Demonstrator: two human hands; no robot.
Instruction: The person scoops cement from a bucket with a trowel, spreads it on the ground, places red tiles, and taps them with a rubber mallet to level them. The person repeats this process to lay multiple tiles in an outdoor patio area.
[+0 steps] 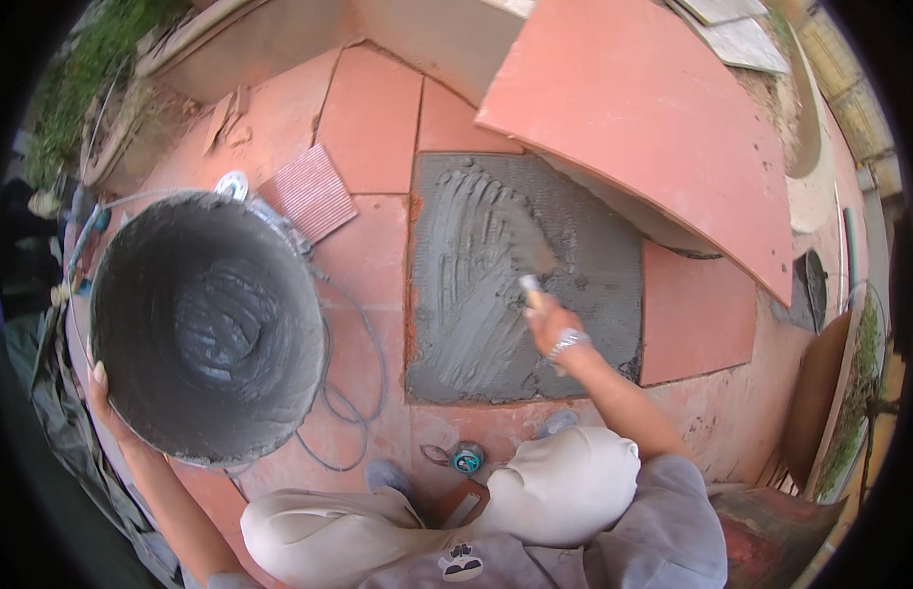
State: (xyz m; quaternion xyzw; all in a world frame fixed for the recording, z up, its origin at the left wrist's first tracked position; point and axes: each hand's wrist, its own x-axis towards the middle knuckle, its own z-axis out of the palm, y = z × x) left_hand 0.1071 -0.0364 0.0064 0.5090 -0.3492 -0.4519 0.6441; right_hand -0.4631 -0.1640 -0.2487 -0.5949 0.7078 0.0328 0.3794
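A square bed of wet grey mortar [456,334], streaked with ridges, lies among pink floor tiles. My right hand [554,331] grips the pale handle of a trowel [535,287]; its blade, blurred, is on the mortar at the middle. My left hand [108,398] grips the rim of a large dark bucket [123,304] at the left, which is tilted toward me and has grey mortar [221,324] inside.
A large pink tile [633,108] leans over the mortar's back right. A ribbed tile piece [305,191], a tool with cable [373,344] and a small tin [467,457] lie around. A low wall [231,49] stands behind; grass [69,108] edges the left.
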